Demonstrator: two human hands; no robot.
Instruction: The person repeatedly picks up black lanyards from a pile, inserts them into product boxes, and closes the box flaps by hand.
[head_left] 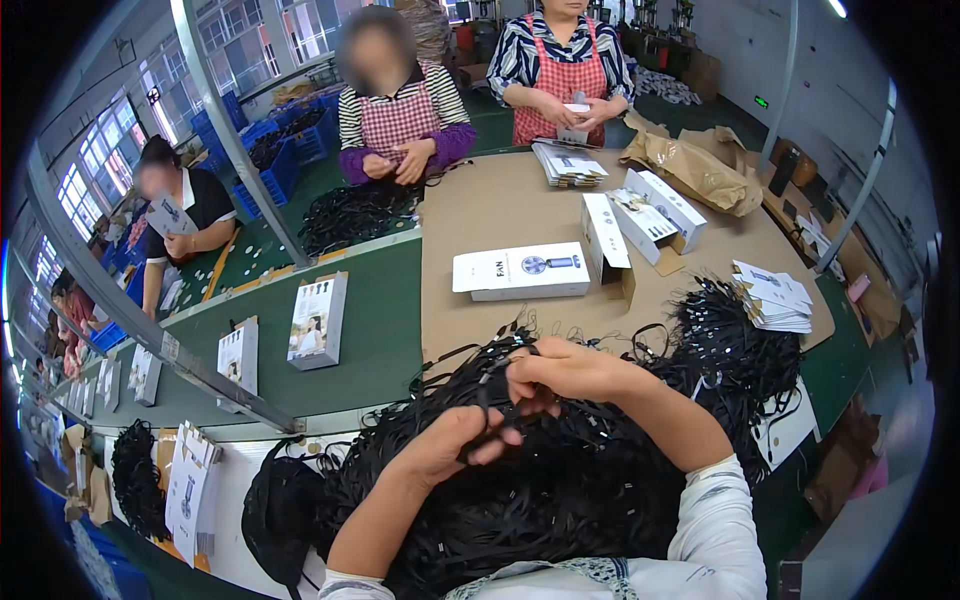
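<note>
My left hand (447,442) is closed, with its fingers curled around a thin black cord (486,398). Just above it and to the right, my right hand (570,372) pinches the same cord between thumb and fingers. Both hands are over a large heap of black cords (520,500) with small shiny ends, which spreads in front of my body. Beyond my hands, a white fan box (525,272) lies flat on brown cardboard. The exact kind of cord is hard to make out.
More boxes (318,318) stand along the green conveyor belt (385,300) to the left. Opened boxes (605,235) and crumpled brown paper (695,170) occupy the table's far right. Flat cartons (772,297) lie beside the heap. Two co-workers face me; a metal post (205,365) crosses the left side.
</note>
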